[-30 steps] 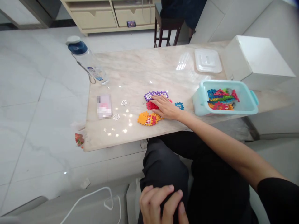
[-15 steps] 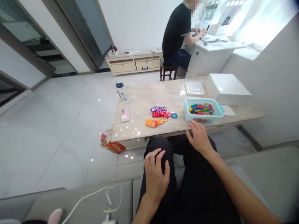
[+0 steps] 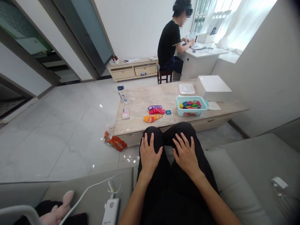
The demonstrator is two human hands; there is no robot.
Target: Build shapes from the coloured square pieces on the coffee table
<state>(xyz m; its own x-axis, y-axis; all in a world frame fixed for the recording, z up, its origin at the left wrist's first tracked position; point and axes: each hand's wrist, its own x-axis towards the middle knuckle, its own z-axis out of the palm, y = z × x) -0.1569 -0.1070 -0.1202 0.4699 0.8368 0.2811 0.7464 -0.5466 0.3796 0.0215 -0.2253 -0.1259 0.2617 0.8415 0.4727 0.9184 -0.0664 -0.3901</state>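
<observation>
My left hand (image 3: 150, 154) lies flat on my left knee, and my right hand (image 3: 185, 154) rests on my right knee. Both hands hold nothing, and their fingers are spread over black trousers (image 3: 161, 187). Well beyond them, on a marble-topped low table (image 3: 140, 106), lie interlocking plastic building pieces: a purple row (image 3: 154, 107), a red stack (image 3: 157, 111), an orange group (image 3: 152, 118) and a single blue piece (image 3: 168, 112). Neither hand touches the table or the pieces.
A teal plastic bin (image 3: 191, 106) of colourful pieces stands beside a white box (image 3: 213, 88) and a clear lid (image 3: 187, 89). A water bottle (image 3: 122, 94) stands at the table's far left. A snack bag (image 3: 114, 142) lies on the floor. A power bank (image 3: 110, 212) lies on the sofa. A seated person (image 3: 168, 47) works at a far desk.
My right hand has come back from the pieces on the table to my right knee. My left hand stays on my knee, and the view has tilted up and drawn back.
</observation>
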